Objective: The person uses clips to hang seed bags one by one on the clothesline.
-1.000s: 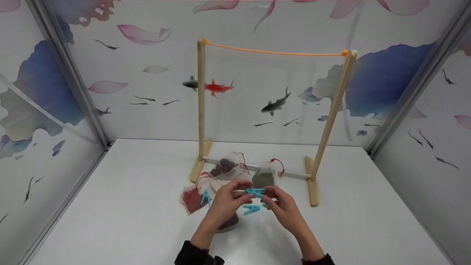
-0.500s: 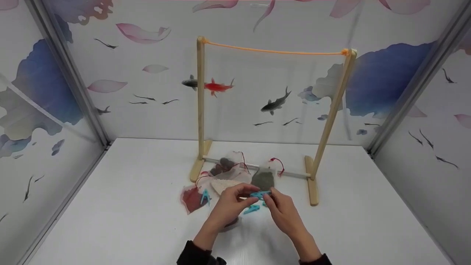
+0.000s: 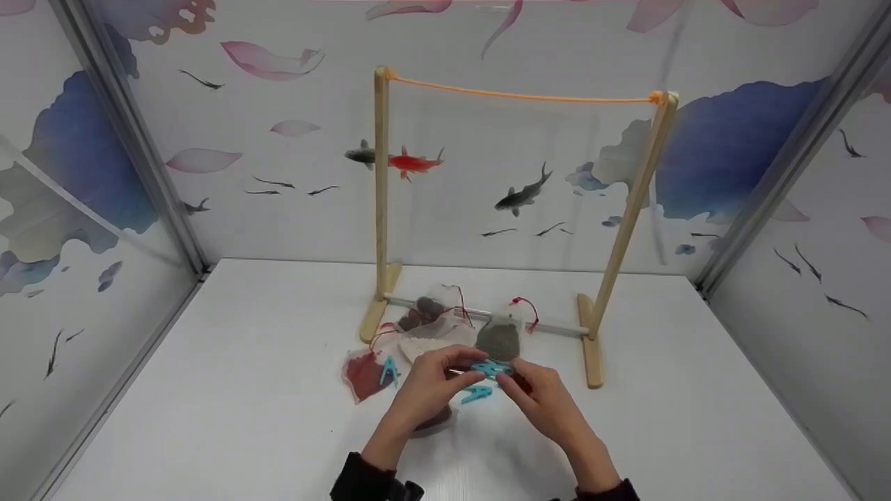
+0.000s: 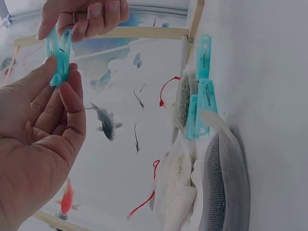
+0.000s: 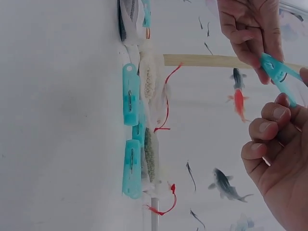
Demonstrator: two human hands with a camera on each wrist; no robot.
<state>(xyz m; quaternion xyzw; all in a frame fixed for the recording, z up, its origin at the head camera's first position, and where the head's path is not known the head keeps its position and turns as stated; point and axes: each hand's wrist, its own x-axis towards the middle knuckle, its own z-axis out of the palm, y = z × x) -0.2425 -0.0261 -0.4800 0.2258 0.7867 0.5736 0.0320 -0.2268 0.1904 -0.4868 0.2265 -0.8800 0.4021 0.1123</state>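
Note:
Between both hands is a light-blue clothespin (image 3: 491, 367), held just above the table in the head view. My left hand (image 3: 430, 383) pinches one end of it between thumb and fingers. At the other end, my right hand (image 3: 546, 400) grips the two handle legs with thumb and forefinger, as the left wrist view also shows on the clothespin (image 4: 59, 60). Below the hands lies a loose clothespin (image 3: 477, 394). A mesh bag of green filling (image 3: 499, 339) sits just beyond, and a mesh bag of white grains (image 3: 416, 350) is partly hidden by the left hand.
A wooden stand (image 3: 381, 188) carries an orange cord (image 3: 515, 93) between its posts. A red-filled bag (image 3: 362, 379) with another clothespin (image 3: 388, 372) lies left. A dark-filled bag (image 3: 433, 421) is by the left wrist, and a bag of dark round pieces (image 3: 421, 316) rests behind.
The hands and the clothespin have shifted slightly right and toward me, and the clothespin has turned a little between the fingers. The bags and stand have stayed put.

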